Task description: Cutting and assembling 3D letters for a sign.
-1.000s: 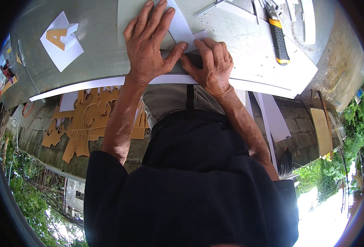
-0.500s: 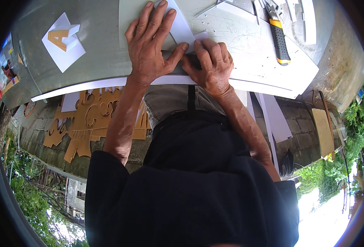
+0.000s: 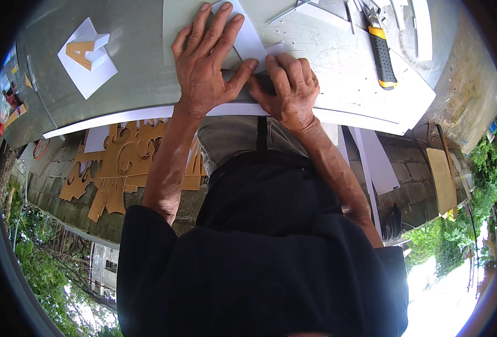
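My left hand (image 3: pixel 206 67) lies spread over a flat white board piece (image 3: pixel 252 40), its fingers stretched out and its thumb near the piece's lower end. Close beside that thumb, my right hand (image 3: pixel 289 84) is closed, with curled fingers at a small white piece (image 3: pixel 275 49) that pokes out past them. The fingertips and the spot where the two pieces meet are partly hidden. Both hands rest on the grey-green work surface (image 3: pixel 141 73), just beyond a long white strip (image 3: pixel 130 114) running along its near edge.
A utility knife (image 3: pixel 381 56) with a black and yellow handle lies at the right, near white offcuts (image 3: pixel 423 28). At the left, a tan cut-out letter (image 3: pixel 81 55) stands on a white board (image 3: pixel 85 78). Below the table are brown scroll-cut panels (image 3: pixel 125 163) and white sheets (image 3: pixel 375 163).
Hardly anything differs. My left hand's fingers have shifted very slightly to the right together with the white board piece; the right hand stays at the same spot.
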`<state>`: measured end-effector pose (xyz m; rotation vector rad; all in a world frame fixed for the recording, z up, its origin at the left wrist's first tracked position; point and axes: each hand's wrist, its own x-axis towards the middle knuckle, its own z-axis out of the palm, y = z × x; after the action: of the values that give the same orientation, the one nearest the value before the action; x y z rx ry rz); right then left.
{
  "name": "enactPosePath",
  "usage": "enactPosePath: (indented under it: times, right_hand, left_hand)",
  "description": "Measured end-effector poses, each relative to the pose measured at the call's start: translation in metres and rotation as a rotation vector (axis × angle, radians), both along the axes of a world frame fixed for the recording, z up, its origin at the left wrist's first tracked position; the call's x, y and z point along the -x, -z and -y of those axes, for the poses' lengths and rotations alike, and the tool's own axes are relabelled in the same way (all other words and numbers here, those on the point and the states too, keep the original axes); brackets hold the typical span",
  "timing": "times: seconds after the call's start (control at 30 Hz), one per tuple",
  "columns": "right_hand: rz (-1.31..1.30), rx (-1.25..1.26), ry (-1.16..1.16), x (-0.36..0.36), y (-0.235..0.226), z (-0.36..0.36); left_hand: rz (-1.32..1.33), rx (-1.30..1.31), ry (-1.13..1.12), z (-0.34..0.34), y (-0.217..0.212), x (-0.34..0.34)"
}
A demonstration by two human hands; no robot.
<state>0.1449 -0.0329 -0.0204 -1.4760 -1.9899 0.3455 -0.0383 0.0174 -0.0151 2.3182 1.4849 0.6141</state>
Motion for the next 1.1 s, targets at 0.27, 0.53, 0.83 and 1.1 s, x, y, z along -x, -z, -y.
enactPosePath:
  times: [0.27,0.53,0.83,1.1]
  right_hand:
    - [-0.001,-0.002,0.0,0.0001,0.0003,0.0003]
    - [-0.002,0.0,0.0,-0.0005,0.0007,0.0009]
    - [0.021,0.035,0.006,-0.0005,0.0005,0.003]
    - [0.02,0.046,0.002,-0.0003,-0.0005,0.0026]
  left_hand:
    - [0.013,0.004,-0.002,0.0,-0.0006,-0.0005]
    - [0.027,-0.01,-0.002,0.0,0.0002,-0.0001]
    - [0.011,-0.005,0.001,-0.0005,-0.0002,-0.0004]
    - [0.01,-0.007,0.005,-0.0004,0.0003,0.0005]
